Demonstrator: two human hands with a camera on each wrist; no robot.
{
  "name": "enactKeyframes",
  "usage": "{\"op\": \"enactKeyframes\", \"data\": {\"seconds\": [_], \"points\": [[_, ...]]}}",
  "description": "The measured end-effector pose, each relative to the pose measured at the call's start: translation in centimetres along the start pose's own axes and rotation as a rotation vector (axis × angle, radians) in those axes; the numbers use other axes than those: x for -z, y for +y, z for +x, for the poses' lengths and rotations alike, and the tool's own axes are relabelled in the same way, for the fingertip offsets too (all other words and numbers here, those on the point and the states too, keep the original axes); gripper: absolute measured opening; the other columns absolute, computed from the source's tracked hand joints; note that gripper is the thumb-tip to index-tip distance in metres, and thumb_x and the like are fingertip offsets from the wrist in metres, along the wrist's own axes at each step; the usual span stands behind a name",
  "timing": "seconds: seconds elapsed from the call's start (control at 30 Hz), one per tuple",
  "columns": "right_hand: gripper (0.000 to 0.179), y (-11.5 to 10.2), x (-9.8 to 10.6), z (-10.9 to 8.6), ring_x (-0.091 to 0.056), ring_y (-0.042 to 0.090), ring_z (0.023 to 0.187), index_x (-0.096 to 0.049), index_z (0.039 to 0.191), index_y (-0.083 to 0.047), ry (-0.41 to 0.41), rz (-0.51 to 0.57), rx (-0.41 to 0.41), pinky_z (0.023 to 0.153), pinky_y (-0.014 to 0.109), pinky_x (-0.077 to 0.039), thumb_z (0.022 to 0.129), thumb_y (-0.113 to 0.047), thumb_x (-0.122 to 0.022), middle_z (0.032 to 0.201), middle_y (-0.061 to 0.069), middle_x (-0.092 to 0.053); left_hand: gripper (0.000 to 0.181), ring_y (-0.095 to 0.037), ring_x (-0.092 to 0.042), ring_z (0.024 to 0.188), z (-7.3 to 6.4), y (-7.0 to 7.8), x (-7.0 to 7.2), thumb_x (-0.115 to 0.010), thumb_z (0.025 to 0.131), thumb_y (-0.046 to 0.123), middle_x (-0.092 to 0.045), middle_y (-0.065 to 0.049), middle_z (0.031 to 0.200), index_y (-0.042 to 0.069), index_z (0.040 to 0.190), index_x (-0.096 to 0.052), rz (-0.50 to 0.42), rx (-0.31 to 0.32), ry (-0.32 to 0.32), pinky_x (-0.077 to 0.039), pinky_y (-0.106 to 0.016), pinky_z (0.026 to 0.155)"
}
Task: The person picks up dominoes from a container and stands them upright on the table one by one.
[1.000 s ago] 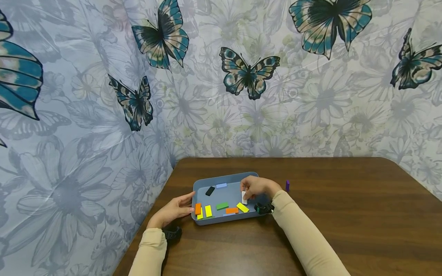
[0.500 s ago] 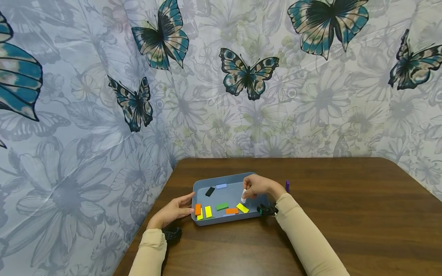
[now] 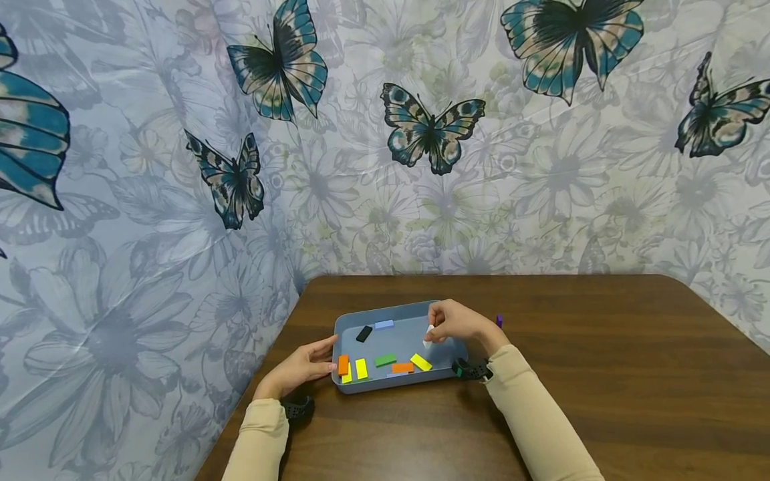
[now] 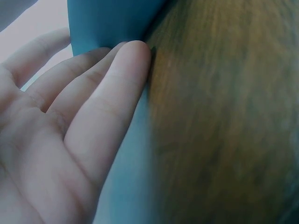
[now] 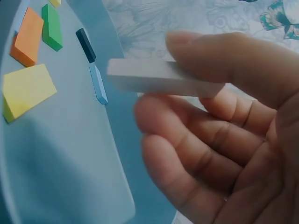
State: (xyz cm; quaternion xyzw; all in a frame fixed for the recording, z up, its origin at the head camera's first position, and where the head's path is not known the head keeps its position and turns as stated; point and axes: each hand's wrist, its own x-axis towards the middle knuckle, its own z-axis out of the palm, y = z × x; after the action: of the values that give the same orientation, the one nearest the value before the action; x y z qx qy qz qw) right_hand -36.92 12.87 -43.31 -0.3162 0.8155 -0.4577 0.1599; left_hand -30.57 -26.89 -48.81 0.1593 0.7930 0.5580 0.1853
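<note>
Over the right part of a blue-grey tray [image 3: 400, 312], my right hand [image 3: 458, 323] pinches a white block [image 5: 145, 77] between thumb and fingers. In the right wrist view the block's far end sticks out past the fingertips. My left hand [image 3: 299, 369] rests at the tray's left end, fingers extended; in the left wrist view its thumb and fingers lie against the tray wall [image 4: 110, 23]. Lying in the tray are a black block [image 3: 363, 334], a light blue block [image 3: 383, 325], a green block [image 3: 386, 360], orange blocks [image 3: 402, 367] and yellow blocks [image 3: 421, 362].
A purple block [image 3: 499, 321] stands on the brown wooden table [image 3: 601, 374] just beyond the right wrist, partly hidden by it. Behind the table hangs a butterfly-patterned wall covering [image 3: 361, 220]. Each wrist wears a black band [image 3: 471, 369].
My right hand has shifted slightly to the right with the white block, which has turned in the fingers. The left hand keeps its place at the tray's end.
</note>
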Motion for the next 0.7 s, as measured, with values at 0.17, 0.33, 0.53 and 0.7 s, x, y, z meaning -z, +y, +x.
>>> {"op": "enactKeyframes", "data": {"seconds": [0.17,0.33,0.53,0.7], "points": [[0.025,0.6,0.0,-0.5,-0.056,0.035,0.064,-0.053,0.085,-0.002,0.04,0.014,0.045,0.066,0.042,-0.052,0.088,-0.009,-0.077,0.066,0.002,-0.059,0.077,-0.047,-0.024,0.149,0.1,0.1,-0.1,-0.064,0.099,0.015,-0.018,-0.029,0.163,-0.002,0.159,-0.017,-0.004,-0.005,-0.013,-0.048,-0.037,0.108],[0.02,0.7,0.3,-1.0,-0.062,0.033,0.07,-0.057,0.09,-0.001,0.099,0.026,0.049,0.067,0.041,-0.055,0.089,-0.009,-0.075,0.073,0.002,-0.064,0.077,-0.047,-0.024,0.149,0.1,0.2,-0.2,-0.063,0.1,0.015,-0.018,-0.028,0.163,-0.001,0.159,-0.018,0.003,0.0,-0.012,-0.048,-0.037,0.108],[0.019,0.1,1.2,-1.6,-0.065,0.036,0.08,-0.059,0.095,-0.002,0.156,0.023,0.055,0.076,0.04,-0.058,0.092,-0.013,-0.074,0.081,0.008,-0.067,0.078,-0.047,-0.025,0.148,0.2,0.4,-0.2,-0.065,0.099,0.018,-0.019,-0.028,0.163,0.0,0.159,-0.018,0.016,0.005,0.001,-0.049,-0.037,0.108],[0.018,-0.1,2.3,-2.1,-0.064,0.023,0.074,-0.06,0.095,-0.002,0.203,0.009,0.094,0.069,0.03,-0.057,0.092,-0.013,-0.073,0.079,0.008,-0.065,0.081,-0.047,-0.025,0.149,0.2,0.4,-0.2,-0.067,0.098,0.02,-0.019,-0.028,0.163,0.0,0.159,-0.018,0.004,0.007,0.008,-0.048,-0.038,0.108]]}}
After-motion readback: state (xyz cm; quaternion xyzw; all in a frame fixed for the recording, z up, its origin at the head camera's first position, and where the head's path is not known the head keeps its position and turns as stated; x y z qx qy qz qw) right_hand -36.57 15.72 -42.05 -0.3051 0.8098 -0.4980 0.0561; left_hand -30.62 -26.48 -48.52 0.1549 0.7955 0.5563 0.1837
